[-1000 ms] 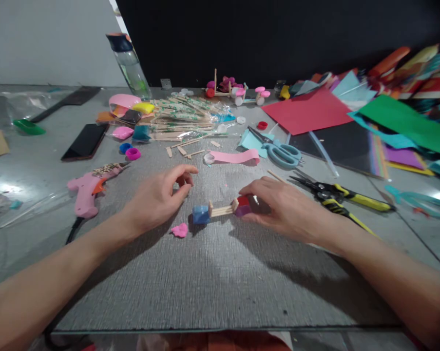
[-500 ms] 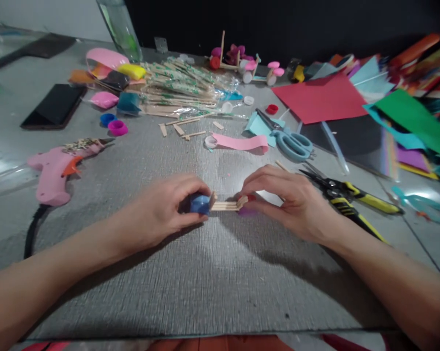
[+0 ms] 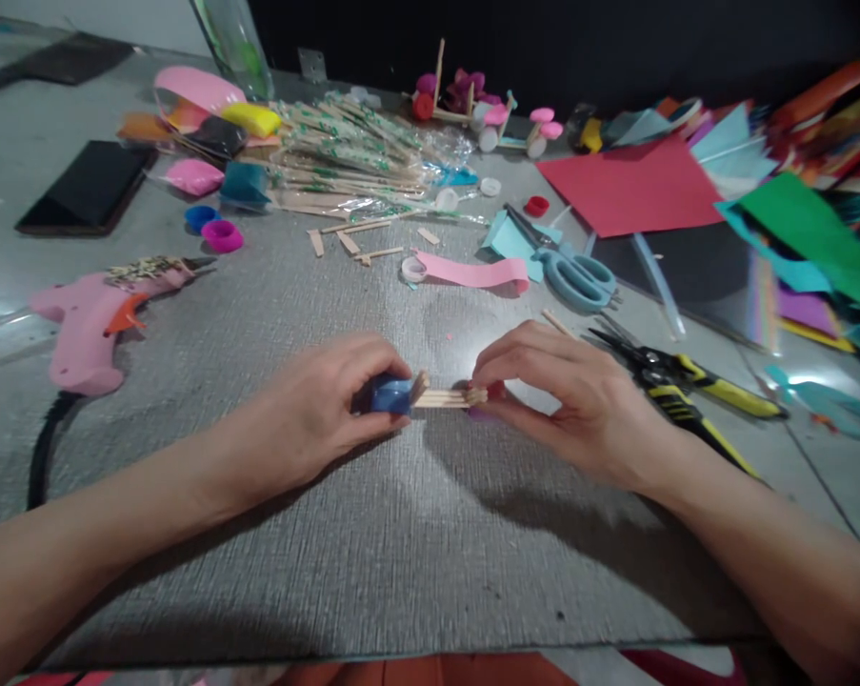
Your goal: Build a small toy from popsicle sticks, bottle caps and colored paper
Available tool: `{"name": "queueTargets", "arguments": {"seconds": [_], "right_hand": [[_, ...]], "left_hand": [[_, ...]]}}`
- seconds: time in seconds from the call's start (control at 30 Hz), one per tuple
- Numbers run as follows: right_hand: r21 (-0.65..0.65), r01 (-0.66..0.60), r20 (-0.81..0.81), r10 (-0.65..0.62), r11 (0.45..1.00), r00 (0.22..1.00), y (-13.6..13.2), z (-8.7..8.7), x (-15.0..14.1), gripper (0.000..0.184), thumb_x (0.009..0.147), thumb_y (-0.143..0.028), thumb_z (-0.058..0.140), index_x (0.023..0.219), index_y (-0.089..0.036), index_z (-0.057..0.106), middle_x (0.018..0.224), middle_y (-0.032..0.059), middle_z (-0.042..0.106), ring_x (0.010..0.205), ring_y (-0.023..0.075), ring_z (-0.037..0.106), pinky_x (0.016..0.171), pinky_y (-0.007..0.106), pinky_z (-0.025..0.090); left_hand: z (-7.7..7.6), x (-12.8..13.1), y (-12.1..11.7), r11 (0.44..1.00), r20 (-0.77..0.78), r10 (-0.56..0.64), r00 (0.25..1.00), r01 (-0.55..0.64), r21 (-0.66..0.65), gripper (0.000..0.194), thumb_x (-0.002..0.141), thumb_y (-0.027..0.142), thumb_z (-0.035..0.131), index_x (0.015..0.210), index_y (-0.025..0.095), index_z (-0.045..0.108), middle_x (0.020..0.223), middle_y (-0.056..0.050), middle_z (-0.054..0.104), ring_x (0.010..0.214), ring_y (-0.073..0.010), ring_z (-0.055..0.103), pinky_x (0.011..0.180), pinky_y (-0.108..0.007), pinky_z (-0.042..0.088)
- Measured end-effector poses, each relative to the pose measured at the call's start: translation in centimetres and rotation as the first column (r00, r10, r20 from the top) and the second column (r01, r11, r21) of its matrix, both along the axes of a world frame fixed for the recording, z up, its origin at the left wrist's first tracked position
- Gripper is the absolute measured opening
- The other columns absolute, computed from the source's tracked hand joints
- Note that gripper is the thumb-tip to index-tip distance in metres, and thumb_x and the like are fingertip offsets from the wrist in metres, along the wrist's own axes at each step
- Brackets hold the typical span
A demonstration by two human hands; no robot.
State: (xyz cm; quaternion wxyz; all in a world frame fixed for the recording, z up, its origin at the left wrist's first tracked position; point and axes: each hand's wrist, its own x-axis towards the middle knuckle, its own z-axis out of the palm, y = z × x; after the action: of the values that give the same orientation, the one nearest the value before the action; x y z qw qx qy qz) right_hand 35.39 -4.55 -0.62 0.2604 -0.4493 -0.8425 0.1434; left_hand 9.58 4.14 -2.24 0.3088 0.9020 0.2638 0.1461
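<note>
Thumb and fingers of the left hand (image 3: 319, 395) clamped a blue block (image 3: 390, 396); the right hand (image 3: 576, 395) pinched the joined wooden stick frame (image 3: 440, 398) at its other end.

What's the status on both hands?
Left hand: grip on blue block. Right hand: grip around stick frame's opposite end. Pliers just beyond; glue gun off left.

2 bare hands (image 3: 326, 395) (forearms (image 3: 165, 491) uncovered)

Hands (image 3: 344, 395) (image 3: 565, 395) grip a stick model (image 3: 440, 399); scissors (image 3: 552, 259) lie beyond.
</note>
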Motion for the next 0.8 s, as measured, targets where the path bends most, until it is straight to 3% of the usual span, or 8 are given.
{"name": "queueTargets", "arguments": {"seconds": [0.5,0.6,0.7,0.8], "right_hand": [[-0.012,0.002,-0.005,-0.003,1.0,1.0,0.3,-0.5,0.1,0.009,0.098,-0.012,0.062,0.102,-0.02,0.063,0.097,0.0077,0.068,0.094,0.0231,0.061,0.083,0.04,0.051],[-0.001,0.028,-0.004,-0.028,1.0,1.0,0.0,-0.5,0.3,0.015,0.096,-0.014,0.067,0.109,-0.02,0.062,0.099,0.0073,0.069,0.095,0.0232,0.063,0.083,0.039,0.052],[0.02,0.085,-0.031,-0.084,0.996,0.996,-0.3,-0.3,0.7,0.034,0.094,-0.023,0.073,0.125,-0.021,0.059,0.107,0.0079,0.071,0.099,0.024,0.066,0.086,0.04,0.053],[0.008,0.108,-0.045,-0.108,0.994,0.993,-0.3,0.1,1.3,0.029,0.098,-0.029,0.07,0.125,-0.022,0.061,0.111,0.0087,0.072,0.103,0.0252,0.066,0.089,0.042,0.053]], "left_hand": [[-0.3,0.1,0.2,0.999,0.015,-0.023,1.0,0.023,0.042,0.012,0.093,0.029,0.069,0.099,0.024,0.06,0.096,-0.002,0.066,0.087,-0.0204,0.059,0.078,-0.037,0.045],[-0.5,0.0,0.3,0.998,0.018,-0.027,0.999,0.026,0.053,0.013,0.093,0.031,0.069,0.102,0.025,0.061,0.099,-0.002,0.067,0.09,-0.0208,0.06,0.08,-0.037,0.046],[-0.5,-0.1,0.3,0.999,0.013,-0.021,1.0,0.02,0.05,0.015,0.093,0.032,0.07,0.103,0.025,0.061,0.099,-0.003,0.068,0.091,-0.0213,0.062,0.082,-0.038,0.048],[-0.4,-0.1,0.4,1.0,0.003,-0.009,1.0,0.009,0.026,0.019,0.091,0.035,0.069,0.106,0.026,0.062,0.103,-0.004,0.07,0.093,-0.0228,0.063,0.084,-0.04,0.049]]}}
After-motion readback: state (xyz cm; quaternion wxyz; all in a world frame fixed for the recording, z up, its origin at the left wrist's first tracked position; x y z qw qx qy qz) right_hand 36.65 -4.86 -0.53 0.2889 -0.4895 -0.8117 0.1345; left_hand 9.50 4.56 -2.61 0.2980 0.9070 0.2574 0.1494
